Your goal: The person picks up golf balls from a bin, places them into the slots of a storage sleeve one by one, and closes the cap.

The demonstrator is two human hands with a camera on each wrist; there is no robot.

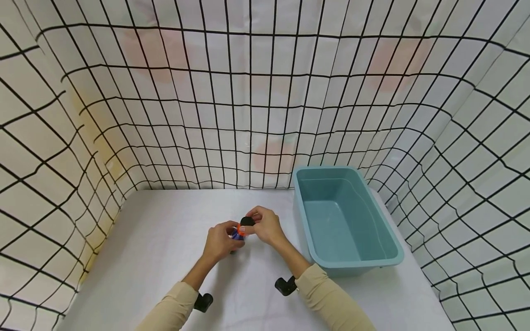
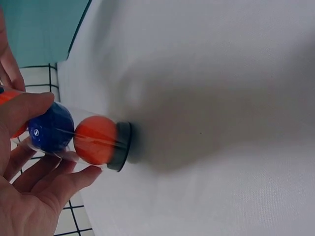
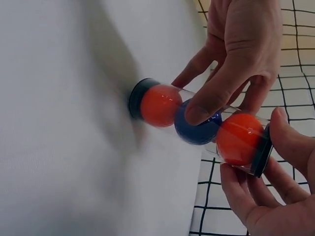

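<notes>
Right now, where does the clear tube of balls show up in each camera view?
Head: clear tube at centre, mostly hidden between both hands.
Left wrist: left edge, held by the left hand.
Right wrist: centre right, right hand on its cap.
Shared landmark: the blue ball.

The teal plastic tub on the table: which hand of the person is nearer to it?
The right hand. It holds the black top cap of the clear ball tube just left of the teal tub. The left hand grips the tube's middle, farther from the tub.
</notes>
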